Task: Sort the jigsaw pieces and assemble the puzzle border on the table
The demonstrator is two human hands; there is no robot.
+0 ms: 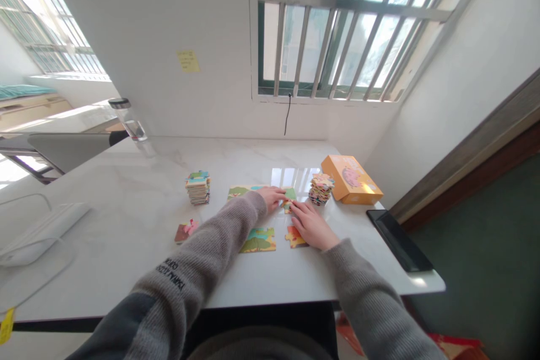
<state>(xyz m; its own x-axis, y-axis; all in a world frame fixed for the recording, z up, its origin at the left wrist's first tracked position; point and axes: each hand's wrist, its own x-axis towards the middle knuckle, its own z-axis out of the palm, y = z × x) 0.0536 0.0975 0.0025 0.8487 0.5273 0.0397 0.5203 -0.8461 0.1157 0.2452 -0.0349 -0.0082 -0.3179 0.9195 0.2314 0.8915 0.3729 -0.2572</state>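
Green and yellow puzzle pieces lie on the white table; one joined group [259, 240] is near the front, another [238, 191] lies behind my left sleeve. My left hand [273, 197] reaches across the middle, its fingertips on the right part of the back group. Beside it, my right hand [311, 225] has its fingertips at a small yellow piece [288, 206]. An orange piece [295, 237] lies partly under my right hand. What either hand grips is too small to make out.
Stacks of puzzle pieces stand at the left [198, 188] and right [321, 189]. A pink and brown piece [186, 232] lies left of my sleeve. An orange box [352, 180] and a black phone-like slab [399, 240] are at the right, a bottle [129, 120] at the back left.
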